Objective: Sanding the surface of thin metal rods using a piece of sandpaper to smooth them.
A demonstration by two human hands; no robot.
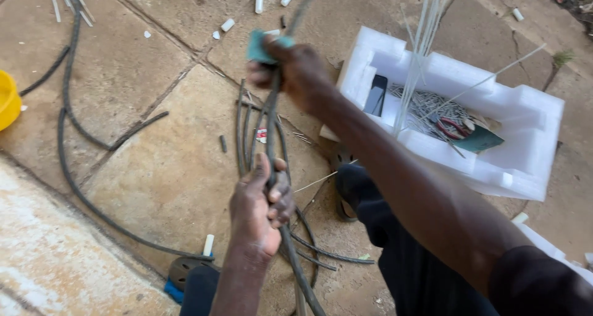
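Left hand (262, 208) clenched round the dark cable (272, 137), low on it, just left of the white foam box (531, 115). Right hand (296, 72) grips the same cable higher up, pinching a teal pad (259, 47) against it. Cable runs taut between both hands above the stone floor (167, 161). Step looks like rubbing the cable down; next stroke needs a firm anchor below.

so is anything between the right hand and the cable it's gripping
Yes: a folded green cloth pad sits between the right hand and the dark cable. The left hand grips the same cable bare, lower down.
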